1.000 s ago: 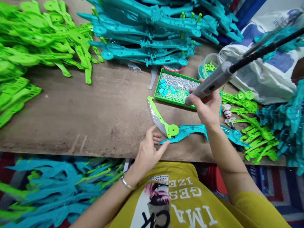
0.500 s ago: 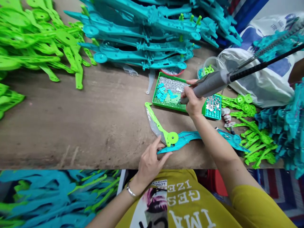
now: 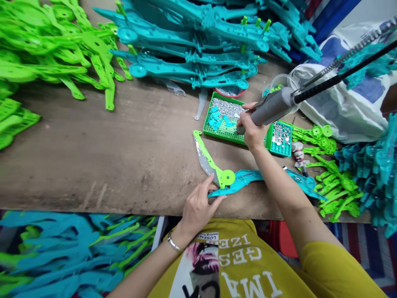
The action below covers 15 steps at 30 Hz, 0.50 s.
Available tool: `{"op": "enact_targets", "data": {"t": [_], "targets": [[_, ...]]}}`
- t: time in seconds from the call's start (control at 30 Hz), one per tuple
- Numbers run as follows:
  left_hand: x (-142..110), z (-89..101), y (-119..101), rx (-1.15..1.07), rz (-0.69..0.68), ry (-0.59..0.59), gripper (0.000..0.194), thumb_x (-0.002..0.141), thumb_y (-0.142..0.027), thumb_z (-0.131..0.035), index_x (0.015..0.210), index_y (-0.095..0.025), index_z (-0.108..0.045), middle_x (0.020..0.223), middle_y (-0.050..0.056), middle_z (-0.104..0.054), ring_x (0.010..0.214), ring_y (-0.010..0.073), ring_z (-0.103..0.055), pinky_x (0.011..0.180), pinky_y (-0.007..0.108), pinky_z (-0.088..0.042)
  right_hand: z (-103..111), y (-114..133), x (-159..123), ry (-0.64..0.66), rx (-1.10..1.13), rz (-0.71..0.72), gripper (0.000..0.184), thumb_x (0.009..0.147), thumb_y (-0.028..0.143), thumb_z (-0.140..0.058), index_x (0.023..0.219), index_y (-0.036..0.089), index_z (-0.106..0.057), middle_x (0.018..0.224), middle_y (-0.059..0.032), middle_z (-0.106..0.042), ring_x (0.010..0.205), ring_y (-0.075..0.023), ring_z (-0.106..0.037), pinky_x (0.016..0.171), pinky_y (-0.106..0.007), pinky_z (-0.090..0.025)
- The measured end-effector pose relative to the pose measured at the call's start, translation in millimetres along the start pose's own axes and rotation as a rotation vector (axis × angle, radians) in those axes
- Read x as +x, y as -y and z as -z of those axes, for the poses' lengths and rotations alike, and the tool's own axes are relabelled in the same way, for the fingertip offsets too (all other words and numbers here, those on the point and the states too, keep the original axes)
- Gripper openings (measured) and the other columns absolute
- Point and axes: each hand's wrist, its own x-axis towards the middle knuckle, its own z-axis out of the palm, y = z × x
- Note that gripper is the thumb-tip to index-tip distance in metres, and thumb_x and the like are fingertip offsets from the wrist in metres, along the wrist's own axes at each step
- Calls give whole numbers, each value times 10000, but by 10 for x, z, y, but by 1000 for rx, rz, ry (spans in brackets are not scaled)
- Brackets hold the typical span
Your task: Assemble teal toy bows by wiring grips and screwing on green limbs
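My left hand (image 3: 198, 205) pinches the left end of a long teal plastic part (image 3: 246, 179) lying along the table's near edge. A bright green arm (image 3: 207, 155) with a round disc end and a clear blade-shaped piece (image 3: 204, 162) is joined there and angles up to the left. A fingertip touches the clear piece. My right hand (image 3: 254, 134) is wrapped round a grey power screwdriver (image 3: 273, 108) hung from a spring and black cable. It is above the green tray (image 3: 223, 136) of silver screws and small teal pieces. My right forearm covers part of the teal part.
A teal tray (image 3: 281, 153) of metal discs adjoins the green one. Stacked teal parts (image 3: 192, 45) lie at the back, green parts (image 3: 62, 54) at the left, more of both at the right. A white bag (image 3: 338, 111) stands behind. Teal and green parts (image 3: 62, 248) fill the space below the table edge.
The whole view has shifted slightly. Both hands keep their grips, and the screwdriver stays over the green tray with hardly any movement.
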Motion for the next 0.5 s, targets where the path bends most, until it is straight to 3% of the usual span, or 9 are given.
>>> {"op": "enact_targets", "data": {"t": [0.2, 0.4, 0.5], "targets": [[59, 1, -22, -17, 5, 30, 743, 913, -498, -718, 1517, -185, -420, 927, 53, -740, 843, 217, -725, 824, 343, -593, 143, 284, -160, 43, -30, 68, 469, 962, 668, -473, 1101, 267, -674, 687, -3, -542, 617, -168, -605, 695, -360, -560], [79, 13, -34, -39, 31, 108, 676, 930, -496, -695, 1504, -204, -487, 1026, 85, -744, 910, 236, -698, 862, 365, -560, 329, 751, -934, 212, 133, 45, 328, 920, 593, -609, 1097, 322, -558, 592, 58, -490, 490, -154, -534, 540, -331, -516], [98, 15, -25, -30, 34, 142, 643, 939, -485, -688, 1499, -227, -503, 1007, 62, -740, 915, 227, -684, 830, 336, -540, 397, 763, -1226, 385, 76, -54, 360, 942, 600, -563, 1139, 300, -552, 678, 16, -576, 583, -182, -609, 628, -375, -578]]}}
